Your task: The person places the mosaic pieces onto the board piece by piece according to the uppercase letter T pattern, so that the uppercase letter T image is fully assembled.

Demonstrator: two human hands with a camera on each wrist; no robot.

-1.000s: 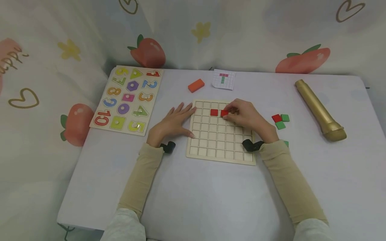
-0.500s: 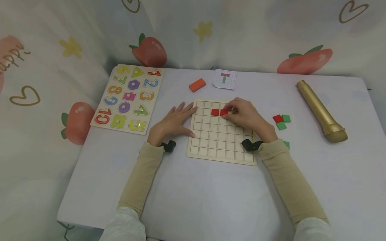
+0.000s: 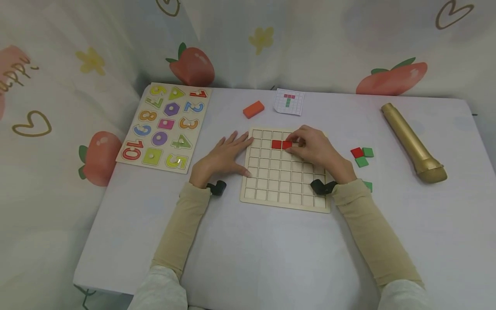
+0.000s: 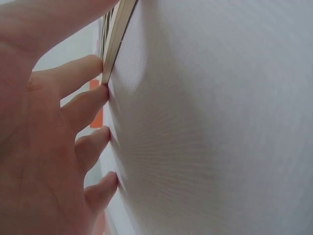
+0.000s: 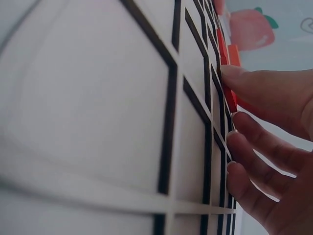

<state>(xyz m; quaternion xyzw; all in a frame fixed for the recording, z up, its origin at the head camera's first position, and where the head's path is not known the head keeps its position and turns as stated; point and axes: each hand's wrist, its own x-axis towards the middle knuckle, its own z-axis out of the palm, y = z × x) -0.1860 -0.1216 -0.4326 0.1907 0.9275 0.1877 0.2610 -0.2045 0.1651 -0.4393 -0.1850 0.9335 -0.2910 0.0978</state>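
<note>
A pale wooden grid board [image 3: 273, 185] lies mid-table with one red square tile [image 3: 276, 144] in a cell of its second row. Directly right of that tile, my right hand [image 3: 315, 147] pinches a second red tile [image 3: 286, 144] between thumb and finger. In the right wrist view this held red tile [image 5: 230, 98] sits at the grid, with the other fingers near the board. My left hand [image 3: 222, 157] is spread, its thumb and index fingertips at the board's left edge. The left wrist view shows the left hand's fingers [image 4: 83, 107] extended, fingertips on the white table and the board's edge.
A number puzzle board [image 3: 162, 129] lies to the left. Behind the grid are an orange block [image 3: 253, 110] and a pattern card [image 3: 288, 102]. Loose tiles, one red [image 3: 357, 153] and several green [image 3: 362, 162], lie right, with a gold microphone-shaped object [image 3: 412, 142] beyond.
The right hand's red tile has shifted slightly left, closing the gap to the first red tile. The left hand has stayed at the board's edge.
</note>
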